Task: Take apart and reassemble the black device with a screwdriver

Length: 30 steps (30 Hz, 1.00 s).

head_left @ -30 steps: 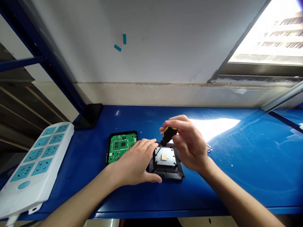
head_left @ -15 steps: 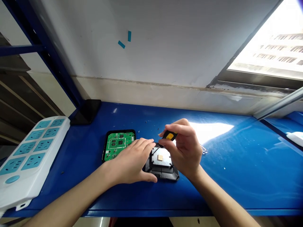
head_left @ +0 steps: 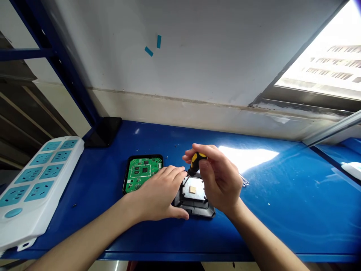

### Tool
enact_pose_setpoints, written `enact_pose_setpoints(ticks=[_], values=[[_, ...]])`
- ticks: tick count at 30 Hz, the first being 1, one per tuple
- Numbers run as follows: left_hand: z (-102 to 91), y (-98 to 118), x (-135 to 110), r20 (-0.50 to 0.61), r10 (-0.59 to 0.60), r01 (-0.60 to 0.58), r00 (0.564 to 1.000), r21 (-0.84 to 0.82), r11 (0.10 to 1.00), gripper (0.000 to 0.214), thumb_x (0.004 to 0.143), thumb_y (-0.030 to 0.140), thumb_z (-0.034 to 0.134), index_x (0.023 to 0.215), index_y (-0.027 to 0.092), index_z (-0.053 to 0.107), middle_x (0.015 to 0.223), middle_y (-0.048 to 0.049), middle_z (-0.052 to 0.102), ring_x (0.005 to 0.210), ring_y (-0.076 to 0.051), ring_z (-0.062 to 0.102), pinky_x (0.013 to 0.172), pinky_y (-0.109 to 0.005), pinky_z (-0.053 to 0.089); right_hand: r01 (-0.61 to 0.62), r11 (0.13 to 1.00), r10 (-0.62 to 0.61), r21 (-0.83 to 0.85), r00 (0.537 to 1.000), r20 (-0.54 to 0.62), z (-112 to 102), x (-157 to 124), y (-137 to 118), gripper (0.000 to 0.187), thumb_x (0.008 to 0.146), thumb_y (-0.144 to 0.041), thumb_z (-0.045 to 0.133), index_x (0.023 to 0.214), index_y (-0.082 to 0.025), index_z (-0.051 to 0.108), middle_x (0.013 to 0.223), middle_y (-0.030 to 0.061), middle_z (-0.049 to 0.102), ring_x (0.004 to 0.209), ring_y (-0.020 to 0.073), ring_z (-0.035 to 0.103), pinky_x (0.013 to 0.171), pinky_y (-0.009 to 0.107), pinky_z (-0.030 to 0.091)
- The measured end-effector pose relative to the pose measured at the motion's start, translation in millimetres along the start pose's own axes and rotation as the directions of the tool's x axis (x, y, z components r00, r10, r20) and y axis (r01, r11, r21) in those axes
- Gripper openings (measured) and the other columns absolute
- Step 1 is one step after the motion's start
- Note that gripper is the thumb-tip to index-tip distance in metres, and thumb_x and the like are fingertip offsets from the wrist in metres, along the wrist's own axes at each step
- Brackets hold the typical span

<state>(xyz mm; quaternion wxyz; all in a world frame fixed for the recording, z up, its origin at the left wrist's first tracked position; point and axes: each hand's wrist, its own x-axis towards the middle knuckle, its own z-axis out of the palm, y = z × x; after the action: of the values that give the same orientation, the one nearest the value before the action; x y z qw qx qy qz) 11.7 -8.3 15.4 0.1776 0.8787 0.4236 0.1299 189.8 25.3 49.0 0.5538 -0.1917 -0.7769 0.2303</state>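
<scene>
A black square casing [head_left: 194, 205] with a metal plate [head_left: 194, 188] and a small tan pad lies on the blue bench. My left hand [head_left: 160, 195] rests on the casing's left side, fingers curled against its edge and thumb along the front. My right hand [head_left: 218, 178] pinches a small screwdriver [head_left: 195, 162] with a yellow-and-black handle. The tool leans left, its tip at the plate's near-left corner area by my left fingertips. A green circuit board [head_left: 141, 174] in a black tray lies just left of my left hand.
A white power strip [head_left: 31, 188] with teal sockets sits at the bench's left end. A black bracket [head_left: 104, 131] foots the blue upright at the back left. Small metal pieces [head_left: 244, 181] lie right of my right hand. Wall and window ledge close the back.
The screwdriver's handle has turned in my right fingers and stands more upright than half a second ago. My left hand stays on the casing. The view shifted slightly.
</scene>
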Motion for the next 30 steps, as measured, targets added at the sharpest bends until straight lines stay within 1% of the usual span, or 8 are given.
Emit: enact_pose_setpoints(ticks=[4, 7, 11, 14, 16, 18, 24, 30], values=[[1.4, -0.6, -0.5, -0.002, 0.000, 0.000, 1.000, 0.001, 1.000, 0.091, 0.073, 0.062, 0.087, 0.137, 0.008, 0.050, 0.145, -0.0233, 0.055, 0.138, -0.040, 0.049, 0.112, -0.053, 0.045, 0.022, 0.998, -0.023, -0.063, 1.000, -0.016, -0.2, -1.1, 2.9, 0.041, 0.097, -0.011, 0.061, 0.134, -0.028, 0.063, 0.102, 0.0048, 0.064, 0.085, 0.0166, 0.067, 0.070, 0.036, 0.059], [0.9, -0.2, -1.1, 0.012, -0.012, 0.012, 1.000, -0.007, 1.000, 0.087, 0.073, 0.061, 0.087, 0.135, 0.010, 0.052, 0.146, -0.0228, 0.054, 0.139, -0.041, 0.048, 0.111, -0.053, 0.046, 0.051, 0.992, -0.054, -0.114, 0.998, -0.024, -0.4, -1.8, 4.5, 0.037, 0.096, -0.024, 0.069, 0.131, -0.032, 0.065, 0.095, 0.0029, 0.058, 0.079, 0.0168, 0.062, 0.065, 0.035, 0.055], [-0.9, 0.6, -0.5, 0.000, -0.006, 0.006, 1.000, -0.022, 1.000, 0.080, 0.073, 0.058, 0.089, 0.129, 0.013, 0.053, 0.146, -0.0213, 0.053, 0.139, -0.040, 0.048, 0.110, -0.053, 0.046, 0.036, 0.992, -0.041, -0.122, 0.998, -0.039, 0.1, -5.1, 3.9, 0.035, 0.103, -0.044, 0.053, 0.132, -0.031, 0.065, 0.098, 0.0046, 0.055, 0.081, 0.0185, 0.063, 0.065, 0.038, 0.058], [-1.1, 0.7, 0.2, -0.020, 0.005, -0.005, 1.000, -0.029, 1.000, 0.080, 0.072, 0.059, 0.089, 0.127, 0.013, 0.053, 0.143, -0.0203, 0.056, 0.135, -0.039, 0.051, 0.111, -0.053, 0.045, -0.017, 0.999, 0.015, -0.047, 0.999, -0.042, 1.0, -6.2, 0.7, 0.036, 0.109, -0.030, 0.038, 0.134, -0.029, 0.063, 0.119, 0.0083, 0.060, 0.093, 0.0189, 0.069, 0.073, 0.040, 0.063], [-0.4, 0.4, 0.4, -0.024, 0.006, -0.006, 1.000, -0.029, 1.000, 0.079, 0.072, 0.059, 0.089, 0.126, 0.013, 0.054, 0.142, -0.0197, 0.056, 0.133, -0.038, 0.052, 0.111, -0.053, 0.045, -0.040, 0.999, 0.040, -0.019, 0.999, -0.032, 1.6, -6.0, -1.1, 0.039, 0.108, -0.018, 0.037, 0.137, -0.029, 0.061, 0.130, 0.0086, 0.062, 0.099, 0.0184, 0.072, 0.076, 0.039, 0.064], [0.7, -0.2, 0.3, -0.019, 0.005, -0.005, 1.000, -0.023, 1.000, 0.078, 0.072, 0.059, 0.089, 0.125, 0.013, 0.055, 0.142, -0.0198, 0.056, 0.134, -0.038, 0.051, 0.111, -0.053, 0.044, -0.050, 0.999, 0.049, -0.022, 0.998, -0.026, 1.8, -5.7, -2.1, 0.043, 0.106, -0.013, 0.040, 0.142, -0.029, 0.057, 0.131, 0.0083, 0.064, 0.100, 0.0176, 0.073, 0.078, 0.038, 0.065], [2.4, -1.8, -0.6, -0.011, 0.002, -0.002, 1.000, -0.013, 1.000, 0.086, 0.073, 0.061, 0.087, 0.135, 0.013, 0.052, 0.146, -0.0206, 0.055, 0.139, -0.039, 0.048, 0.113, -0.054, 0.043, -0.033, 0.996, 0.029, -0.082, 0.998, -0.047, 1.2, -4.9, -3.5, 0.050, 0.098, -0.007, 0.056, 0.143, -0.029, 0.057, 0.112, 0.0063, 0.066, 0.093, 0.0175, 0.070, 0.075, 0.037, 0.062], [-0.6, 0.3, -2.1, 0.016, -0.032, 0.032, 0.999, -0.020, 0.999, 0.084, 0.074, 0.058, 0.087, 0.137, 0.014, 0.054, 0.149, -0.0210, 0.054, 0.142, -0.042, 0.047, 0.111, -0.055, 0.045, 0.024, 0.991, -0.033, -0.128, 0.998, -0.063, 1.4, -2.4, -3.1, 0.043, 0.090, -0.012, 0.072, 0.128, -0.034, 0.067, 0.092, 0.0004, 0.054, 0.074, 0.0140, 0.059, 0.061, 0.032, 0.055]])
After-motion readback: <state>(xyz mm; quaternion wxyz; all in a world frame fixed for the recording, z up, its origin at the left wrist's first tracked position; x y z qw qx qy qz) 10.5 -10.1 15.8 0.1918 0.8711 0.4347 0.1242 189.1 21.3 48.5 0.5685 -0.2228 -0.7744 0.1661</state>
